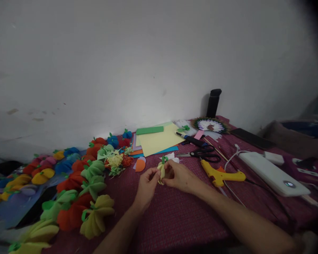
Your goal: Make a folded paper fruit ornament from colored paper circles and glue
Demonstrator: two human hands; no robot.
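Note:
A small pale-yellow foam pumpkin with a green top (162,172) is between my two hands, low over the middle of the table. The fingertips of my left hand (147,183) pinch its left side. From the right, my right hand (178,174) grips it with thumb and fingers, covering part of it. Crumpled white material (171,157) lies just behind my right hand. An orange foam teardrop piece (140,164) rests on a lilac one, behind and left of my left hand.
Finished foam pumpkins (94,169) in several colours crowd the left side, near shredded scraps (115,160). Foam sheets (159,139) lie at the back by the wall. On the right are scissors (205,154), a cutter knife (193,140), a yellow glue gun (221,174), a white power bank (275,173) and cables.

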